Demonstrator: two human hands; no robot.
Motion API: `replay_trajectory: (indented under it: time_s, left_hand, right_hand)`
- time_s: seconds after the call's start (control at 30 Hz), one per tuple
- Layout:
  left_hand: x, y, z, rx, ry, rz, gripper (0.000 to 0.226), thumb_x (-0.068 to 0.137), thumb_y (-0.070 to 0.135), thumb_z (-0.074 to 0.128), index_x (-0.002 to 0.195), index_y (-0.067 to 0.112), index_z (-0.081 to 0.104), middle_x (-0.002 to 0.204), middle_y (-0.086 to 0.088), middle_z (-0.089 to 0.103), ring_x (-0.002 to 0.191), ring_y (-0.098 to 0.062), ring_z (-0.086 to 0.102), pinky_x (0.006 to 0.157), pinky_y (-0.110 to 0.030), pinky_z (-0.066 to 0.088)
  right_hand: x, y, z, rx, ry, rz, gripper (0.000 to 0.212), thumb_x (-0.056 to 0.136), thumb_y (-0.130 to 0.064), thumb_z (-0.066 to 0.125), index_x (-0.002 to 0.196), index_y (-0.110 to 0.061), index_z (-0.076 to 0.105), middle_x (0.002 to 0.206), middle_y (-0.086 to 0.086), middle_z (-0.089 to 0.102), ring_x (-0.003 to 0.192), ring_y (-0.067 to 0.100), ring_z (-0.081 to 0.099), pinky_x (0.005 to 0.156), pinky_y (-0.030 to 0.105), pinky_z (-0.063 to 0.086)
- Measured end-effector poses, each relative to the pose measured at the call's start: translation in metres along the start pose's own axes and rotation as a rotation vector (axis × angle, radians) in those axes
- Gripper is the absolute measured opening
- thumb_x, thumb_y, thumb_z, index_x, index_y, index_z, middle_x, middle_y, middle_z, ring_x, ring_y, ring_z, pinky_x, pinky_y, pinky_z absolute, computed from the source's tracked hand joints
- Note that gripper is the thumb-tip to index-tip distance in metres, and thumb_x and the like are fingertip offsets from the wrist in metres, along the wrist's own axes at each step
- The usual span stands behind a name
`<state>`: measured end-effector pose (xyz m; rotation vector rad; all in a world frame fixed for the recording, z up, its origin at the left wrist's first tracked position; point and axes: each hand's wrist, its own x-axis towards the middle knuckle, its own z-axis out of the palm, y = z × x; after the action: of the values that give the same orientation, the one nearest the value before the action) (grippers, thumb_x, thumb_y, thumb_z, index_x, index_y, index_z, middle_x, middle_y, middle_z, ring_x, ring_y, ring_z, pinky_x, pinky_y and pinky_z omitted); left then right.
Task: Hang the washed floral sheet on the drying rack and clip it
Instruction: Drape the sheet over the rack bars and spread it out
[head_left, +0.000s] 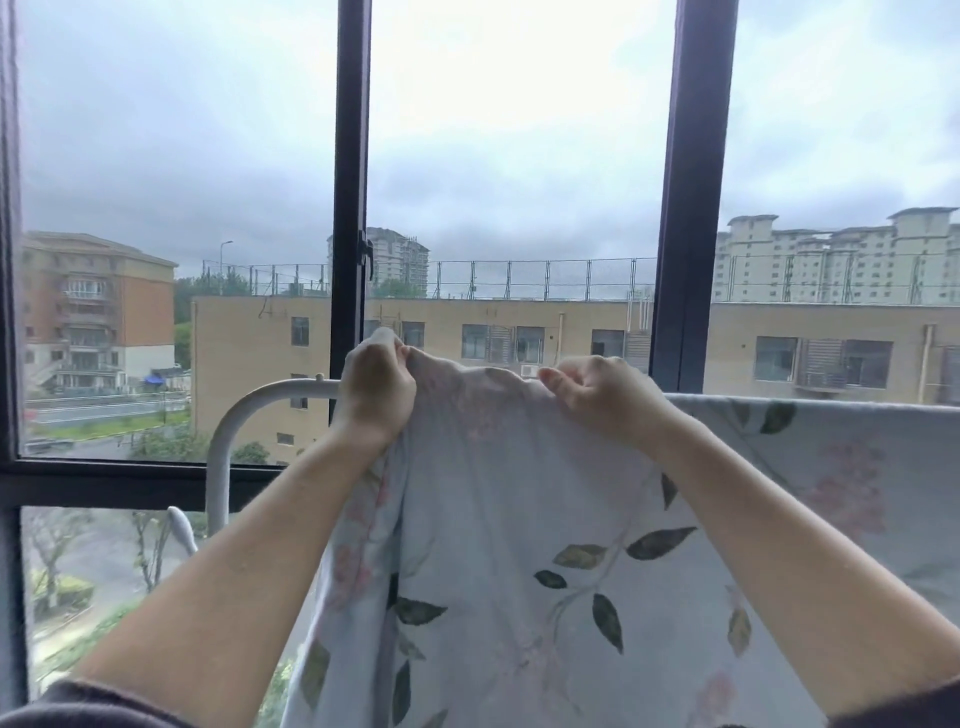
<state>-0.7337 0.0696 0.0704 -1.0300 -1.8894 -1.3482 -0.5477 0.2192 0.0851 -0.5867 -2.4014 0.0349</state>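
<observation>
Sheet (519, 545) hung over the white drying rack (249, 402) by the window (353, 208); left hand (376, 387) and right hand (602, 395) each kept a tight grip on its top edge.

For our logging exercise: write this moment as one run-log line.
left hand: gripping floral sheet edge | right hand: gripping same edge | sheet: draped over white drying rack | clips: none visible

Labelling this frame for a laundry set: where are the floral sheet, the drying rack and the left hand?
floral sheet (519, 519): head view, hanging front panel.
drying rack (244, 410): head view, bare curved corner tube.
left hand (379, 387): head view, back of hand.
</observation>
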Motion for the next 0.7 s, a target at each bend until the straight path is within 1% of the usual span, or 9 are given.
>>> replay_trajectory:
  time_s: [0.07,0.17,0.2,0.27,0.33,0.43,0.5,0.57,0.7]
  left_hand:
    - [-0.001,0.003,0.002,-0.006,-0.004,0.005,0.016,0.098,0.008,0.039,0.088,0.008,0.051,0.089,-0.015,0.059,0.077,-0.02,0.046,0.066,-0.027,0.031]
    - [-0.004,0.007,0.006,0.043,-0.131,0.062,0.017,0.097,0.014,0.039,0.1,0.013,0.056,0.097,-0.008,0.066,0.082,-0.021,0.053,0.07,-0.031,0.038]
    - [-0.005,0.008,0.008,0.077,-0.186,0.091,0.018,0.098,0.021,0.04,0.103,0.019,0.057,0.098,-0.003,0.067,0.083,-0.02,0.055,0.071,-0.031,0.04]
    - [-0.006,0.009,0.008,0.156,-0.281,0.15,0.025,0.097,0.043,0.04,0.106,0.029,0.059,0.098,0.005,0.067,0.086,-0.017,0.057,0.071,-0.031,0.041]
    - [-0.006,0.007,0.007,0.205,-0.327,0.196,0.036,0.091,0.06,0.041,0.106,0.034,0.061,0.094,0.011,0.064,0.086,-0.014,0.058,0.072,-0.03,0.043]
    - [-0.006,0.005,0.007,0.206,-0.295,0.245,0.037,0.087,0.06,0.048,0.103,0.031,0.064,0.086,0.013,0.059,0.08,-0.011,0.055,0.072,-0.029,0.04]
    - [-0.007,0.005,0.009,0.204,-0.269,0.271,0.035,0.087,0.059,0.05,0.1,0.031,0.065,0.081,0.016,0.055,0.076,-0.009,0.053,0.072,-0.029,0.036]
    - [-0.008,0.006,0.011,0.212,-0.255,0.286,0.036,0.085,0.062,0.049,0.097,0.032,0.064,0.081,0.016,0.056,0.076,-0.009,0.052,0.07,-0.029,0.034]
    - [-0.007,-0.001,0.013,0.204,-0.223,0.303,0.035,0.085,0.061,0.051,0.092,0.03,0.065,0.083,0.012,0.06,0.078,-0.012,0.054,0.072,-0.031,0.04]
  right_hand:
    - [-0.004,0.012,-0.004,-0.021,-0.015,0.016,0.037,0.097,-0.045,0.041,0.072,-0.025,0.059,0.071,-0.007,0.061,0.071,0.016,0.057,0.054,0.026,0.036]
    - [-0.005,0.018,0.001,-0.008,0.108,0.028,0.035,0.098,-0.036,0.045,0.067,-0.022,0.056,0.071,-0.003,0.061,0.07,0.02,0.053,0.051,0.024,0.031]
    - [-0.005,0.017,0.003,-0.013,0.154,0.033,0.033,0.098,-0.034,0.045,0.07,-0.023,0.059,0.075,0.0,0.064,0.07,0.02,0.052,0.051,0.026,0.03]
    - [-0.003,0.015,0.007,-0.056,0.223,0.042,0.03,0.098,-0.033,0.045,0.077,-0.023,0.064,0.08,0.004,0.067,0.072,0.022,0.053,0.059,0.027,0.031]
    - [0.0,0.013,0.011,-0.07,0.26,0.048,0.03,0.098,-0.034,0.044,0.082,-0.021,0.067,0.079,0.003,0.067,0.074,0.024,0.055,0.063,0.028,0.032]
    - [0.007,0.004,0.015,-0.029,0.298,0.019,0.033,0.097,-0.035,0.045,0.071,-0.022,0.06,0.07,-0.005,0.063,0.068,0.02,0.056,0.061,0.028,0.036]
    - [0.013,-0.005,0.017,0.004,0.315,-0.002,0.032,0.097,-0.035,0.046,0.073,-0.022,0.062,0.072,-0.003,0.066,0.069,0.02,0.058,0.062,0.028,0.038]
    - [0.017,-0.017,0.017,0.008,0.32,-0.024,0.029,0.097,-0.033,0.047,0.072,-0.025,0.059,0.069,-0.003,0.061,0.067,0.02,0.053,0.062,0.027,0.034]
    - [0.026,-0.034,0.024,0.033,0.325,-0.067,0.028,0.097,-0.032,0.047,0.074,-0.023,0.061,0.066,-0.005,0.056,0.064,0.021,0.053,0.06,0.027,0.035]
